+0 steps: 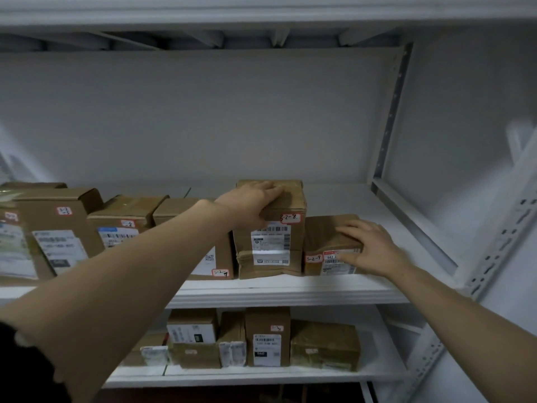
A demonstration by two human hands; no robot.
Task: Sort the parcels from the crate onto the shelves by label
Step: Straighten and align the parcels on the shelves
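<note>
Hands on parcels: our left hand (252, 203) grips the top of the 3-2-8 parcel (270, 245), our right hand (369, 245) lies spread on the 3-2-9 parcel (322, 234), touching its right side. Best we ease it flush, label outward.

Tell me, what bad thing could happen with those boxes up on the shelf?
The tall parcel is narrow and stands close to the shelf's front edge. The left hand grips it only at the top, so it might tip forward and fall. The right hand lies on the low parcel and covers part of its printed label, so that could be misread.
</note>
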